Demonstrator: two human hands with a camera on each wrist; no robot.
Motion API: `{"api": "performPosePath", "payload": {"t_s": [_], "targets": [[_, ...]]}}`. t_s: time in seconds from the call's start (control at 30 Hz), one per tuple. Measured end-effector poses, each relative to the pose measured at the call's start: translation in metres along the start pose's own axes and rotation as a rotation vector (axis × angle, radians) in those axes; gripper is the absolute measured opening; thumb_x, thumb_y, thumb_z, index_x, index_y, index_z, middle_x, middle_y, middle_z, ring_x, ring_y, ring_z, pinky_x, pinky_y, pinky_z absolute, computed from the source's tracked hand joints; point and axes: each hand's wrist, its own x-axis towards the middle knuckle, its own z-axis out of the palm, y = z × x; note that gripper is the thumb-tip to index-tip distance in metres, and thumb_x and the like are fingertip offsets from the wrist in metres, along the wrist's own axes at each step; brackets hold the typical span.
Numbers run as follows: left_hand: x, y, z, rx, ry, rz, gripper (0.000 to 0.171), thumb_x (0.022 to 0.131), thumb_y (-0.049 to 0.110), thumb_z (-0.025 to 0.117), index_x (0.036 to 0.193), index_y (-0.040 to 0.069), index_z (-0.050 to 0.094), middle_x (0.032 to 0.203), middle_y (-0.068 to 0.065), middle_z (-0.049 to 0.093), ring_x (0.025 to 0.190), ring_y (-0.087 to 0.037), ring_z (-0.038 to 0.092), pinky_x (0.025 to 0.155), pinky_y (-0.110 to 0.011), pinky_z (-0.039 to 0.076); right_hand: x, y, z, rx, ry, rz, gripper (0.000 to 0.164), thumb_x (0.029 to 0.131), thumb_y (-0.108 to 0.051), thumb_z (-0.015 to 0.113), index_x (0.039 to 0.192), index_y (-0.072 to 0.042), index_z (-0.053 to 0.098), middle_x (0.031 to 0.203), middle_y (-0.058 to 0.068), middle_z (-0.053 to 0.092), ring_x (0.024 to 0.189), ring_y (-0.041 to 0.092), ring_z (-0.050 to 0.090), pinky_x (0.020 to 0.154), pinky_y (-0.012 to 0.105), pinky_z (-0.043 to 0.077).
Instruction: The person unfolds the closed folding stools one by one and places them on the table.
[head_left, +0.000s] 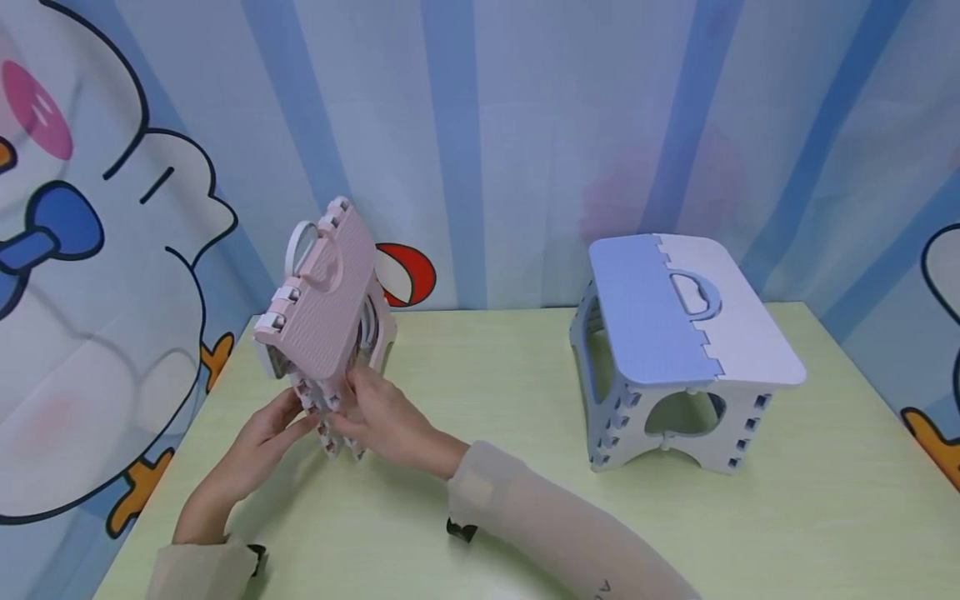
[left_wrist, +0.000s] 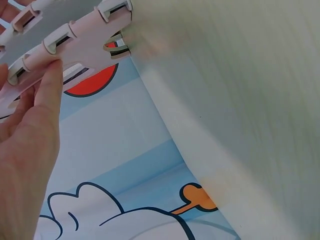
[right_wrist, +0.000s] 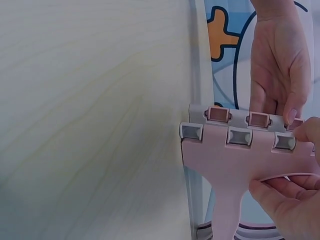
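A pink and white folding stool (head_left: 322, 321) stands partly folded at the table's left, its top bent along the middle and a white carry handle (head_left: 298, 247) poking up at the fold. My left hand (head_left: 258, 446) holds the hinged leg panel (right_wrist: 212, 157) from the left side, thumb near the hinges in the right wrist view. From the right, my right hand (head_left: 393, 421) grips the same leg panel, its fingers passing through the cut-out. Some fingertips of both hands are hidden behind the panels.
A blue and white folding stool (head_left: 660, 312) stands unfolded on the right of the pale green table (head_left: 480, 367). Behind the table hangs a striped blue curtain (head_left: 517, 150) with cartoon figures. The table's back edge runs close behind both stools.
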Motion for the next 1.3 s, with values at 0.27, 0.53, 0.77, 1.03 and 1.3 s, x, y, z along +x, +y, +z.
{"api": "performPosePath", "payload": {"t_s": [0.27, 0.53, 0.77, 1.03, 1.3], "targets": [[0.0, 0.003, 0.0, -0.026, -0.018, -0.025, 0.062, 0.108, 0.021, 0.046, 0.16, 0.005, 0.016, 0.162, -0.018, 0.023, 0.144, -0.045, 0.026, 0.106, -0.051, 0.036, -0.003, 0.001, -0.002, -0.019, 0.004, -0.015, 0.049, 0.099, -0.024, 0.066, 0.14, -0.01, 0.042, 0.133, 0.0, 0.051, 0.116, 0.007, 0.053, 0.097, 0.02, 0.047], [0.0, 0.004, 0.0, -0.031, -0.024, -0.036, 0.063, 0.108, 0.021, 0.047, 0.16, 0.005, 0.015, 0.162, -0.018, 0.022, 0.144, -0.045, 0.025, 0.106, -0.055, 0.033, -0.004, 0.002, -0.004, -0.01, 0.008, 0.01, 0.04, 0.098, -0.025, 0.066, 0.129, -0.007, 0.048, 0.12, 0.0, 0.054, 0.102, 0.007, 0.053, 0.085, 0.016, 0.048], [-0.001, 0.004, -0.001, -0.043, -0.028, -0.049, 0.065, 0.107, 0.021, 0.048, 0.16, 0.004, 0.014, 0.162, -0.019, 0.021, 0.144, -0.046, 0.024, 0.105, -0.056, 0.033, -0.006, 0.005, -0.006, 0.049, 0.008, 0.018, 0.034, 0.097, -0.023, 0.068, 0.122, -0.007, 0.051, 0.111, -0.003, 0.055, 0.094, 0.008, 0.053, 0.077, 0.014, 0.047], [-0.001, 0.002, -0.001, -0.024, -0.022, -0.04, 0.065, 0.107, 0.021, 0.049, 0.16, 0.005, 0.016, 0.161, -0.019, 0.023, 0.144, -0.046, 0.025, 0.106, -0.056, 0.032, -0.008, 0.007, -0.01, 0.109, 0.016, 0.007, 0.029, 0.096, -0.021, 0.07, 0.115, -0.008, 0.052, 0.107, -0.003, 0.056, 0.094, 0.009, 0.056, 0.073, 0.013, 0.049], [0.0, -0.004, -0.002, -0.017, -0.025, -0.029, 0.065, 0.107, 0.023, 0.048, 0.159, 0.003, 0.015, 0.161, -0.018, 0.023, 0.144, -0.044, 0.026, 0.099, -0.011, 0.035, -0.012, 0.01, -0.013, 0.134, 0.008, 0.0, 0.031, 0.097, -0.021, 0.068, 0.12, -0.008, 0.052, 0.114, -0.001, 0.057, 0.097, 0.005, 0.054, 0.078, 0.014, 0.049]]}}
